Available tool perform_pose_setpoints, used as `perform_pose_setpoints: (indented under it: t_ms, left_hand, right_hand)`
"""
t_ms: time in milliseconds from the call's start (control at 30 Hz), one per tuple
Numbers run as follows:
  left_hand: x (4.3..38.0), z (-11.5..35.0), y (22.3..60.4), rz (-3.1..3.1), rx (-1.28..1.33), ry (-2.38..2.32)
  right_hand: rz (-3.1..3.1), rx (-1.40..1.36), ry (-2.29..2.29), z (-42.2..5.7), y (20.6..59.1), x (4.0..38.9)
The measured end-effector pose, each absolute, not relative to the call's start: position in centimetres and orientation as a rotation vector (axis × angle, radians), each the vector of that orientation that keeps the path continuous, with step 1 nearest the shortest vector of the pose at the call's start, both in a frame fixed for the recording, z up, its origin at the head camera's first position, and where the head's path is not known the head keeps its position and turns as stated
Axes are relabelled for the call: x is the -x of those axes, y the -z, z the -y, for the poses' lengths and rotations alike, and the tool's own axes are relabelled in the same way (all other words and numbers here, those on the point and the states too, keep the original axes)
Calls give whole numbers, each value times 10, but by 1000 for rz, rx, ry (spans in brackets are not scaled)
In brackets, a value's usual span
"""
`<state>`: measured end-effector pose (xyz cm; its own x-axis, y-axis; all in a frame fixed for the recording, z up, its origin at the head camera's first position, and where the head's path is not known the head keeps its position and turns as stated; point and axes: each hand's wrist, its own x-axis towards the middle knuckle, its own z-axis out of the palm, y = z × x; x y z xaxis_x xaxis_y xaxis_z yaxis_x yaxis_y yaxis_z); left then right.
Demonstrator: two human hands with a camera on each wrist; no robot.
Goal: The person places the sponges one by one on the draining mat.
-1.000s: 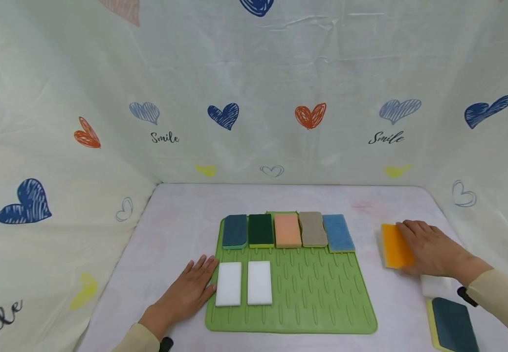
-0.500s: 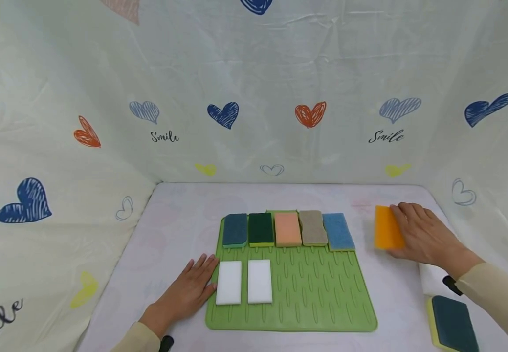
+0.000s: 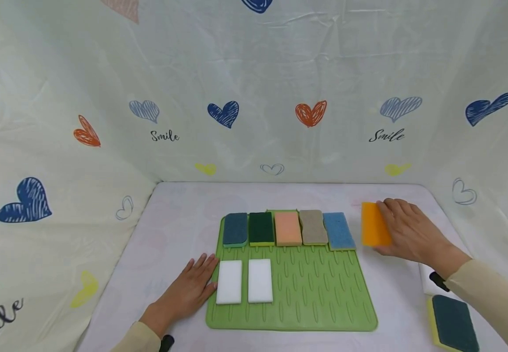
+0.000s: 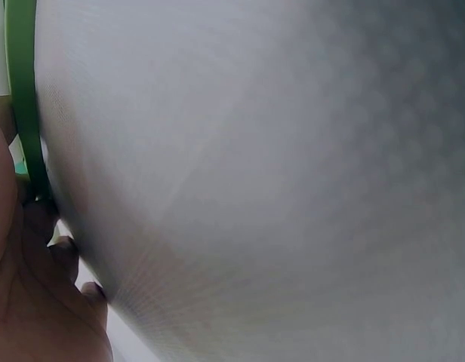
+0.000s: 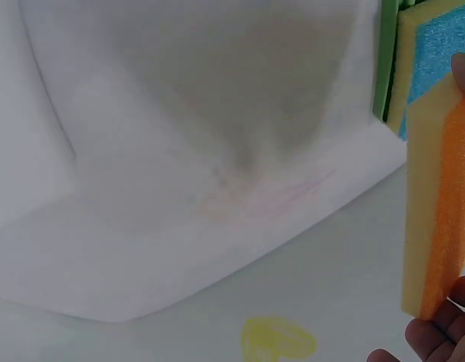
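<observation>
My right hand (image 3: 412, 234) holds an orange sponge (image 3: 373, 225) by its right side, to the right of the green ridged mat (image 3: 324, 298). In the right wrist view this sponge (image 5: 459, 204) shows a pale yellow layer, with the thumb at one end and fingers at the other. My left hand (image 3: 185, 288) lies flat, fingers spread, touching the mat's left edge. Two white sponges lie on the mat near it, a left one (image 3: 229, 282) and a right one (image 3: 260, 280). In the left wrist view, part of the left hand (image 4: 36, 302) shows beside the mat's green rim (image 4: 23, 90).
Along the mat's back edge runs a row of several sponges, from dark blue (image 3: 235, 229) to light blue (image 3: 339, 231). Beneath the right forearm, a white block (image 3: 430, 281) is partly hidden. A dark green and yellow sponge (image 3: 453, 322) lies at the front right. A patterned curtain (image 3: 262, 73) encloses the table.
The right hand has lifted the orange sponge and carried it back and left, toward the mat's back right corner. More of the white block shows. The left hand stays in place.
</observation>
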<state>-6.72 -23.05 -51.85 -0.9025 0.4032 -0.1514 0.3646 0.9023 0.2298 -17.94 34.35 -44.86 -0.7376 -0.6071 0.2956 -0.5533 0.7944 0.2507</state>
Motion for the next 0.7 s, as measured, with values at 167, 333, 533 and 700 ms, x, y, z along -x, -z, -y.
perform_pose_setpoints:
  t_ms: [167,333,533,700]
  left_hand:
    - [67,231,518,-2873,-586,-297]
    - [67,231,519,-2872,-589,-290]
    - [68,231,518,-2870,-590,-291]
    - [68,231,519,-2875,-586,-283]
  right_hand:
    - [2608,-902,167,-330,446,179]
    - [2568,-952,166,-318,445,179]
    - [2559,-975,168,-305,444,177]
    - [2567,-980,154,-294,444,173]
